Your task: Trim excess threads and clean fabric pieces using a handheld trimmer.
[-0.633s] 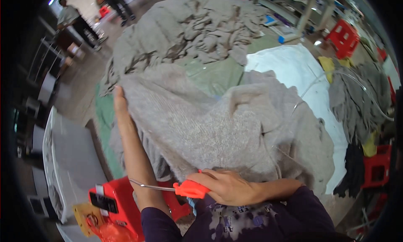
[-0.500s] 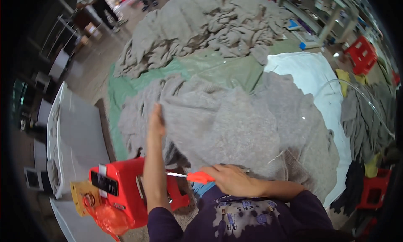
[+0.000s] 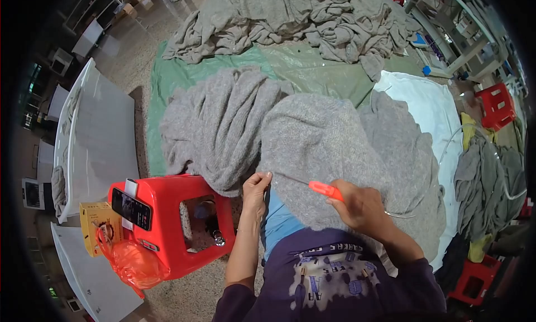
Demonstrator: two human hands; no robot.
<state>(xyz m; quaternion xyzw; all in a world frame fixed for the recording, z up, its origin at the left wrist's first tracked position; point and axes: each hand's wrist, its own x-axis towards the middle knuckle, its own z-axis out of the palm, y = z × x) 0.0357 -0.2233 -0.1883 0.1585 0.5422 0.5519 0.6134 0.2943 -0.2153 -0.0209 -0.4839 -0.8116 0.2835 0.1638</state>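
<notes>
over the lap, grey knit (image 3: pixel 329 149) draped in a thick fold, spread wide across the knees and spilling right toward the white sheet (image 3: pixel 430 107). left hand (image 3: pixel 255 189) closed in a pinch on the knit's near edge, just beside the red stool (image 3: pixel 170 224), pulling that edge taut, probably so the tool can get at it. right hand (image 3: pixel 360 206) wrapped shut round the orange handle of a slim tool (image 3: pixel 318 187), metal tip pointed left toward the pinched edge, a small gap left between tip and left fingers; exact kind of tool too small to tell. thin clear cord (image 3: pixel 446 154) looping over the right side of the knit, near the right wrist, apt to snag.

on the stool, a dark phone (image 3: pixel 131 207) propped at the left corner, within glance but out of reach of the cloth. under and beside it, a yellow box (image 3: pixel 95 221) and an orange bag (image 3: pixel 131 263) on the floor. further left, a white bench (image 3: pixel 97 138), well apart. beyond the knit, green tarp (image 3: pixel 167 82) bare along its left strip, then a big heap of grey cloth (image 3: pixel 290 15) at the far edge. to the right, more grey cloth (image 3: pixel 488 182) and red stools (image 3: pixel 494 101), crowding that side.

open room mostly ahead-left on the tarp; tight at the stool edge, where the knit hangs against it.
</notes>
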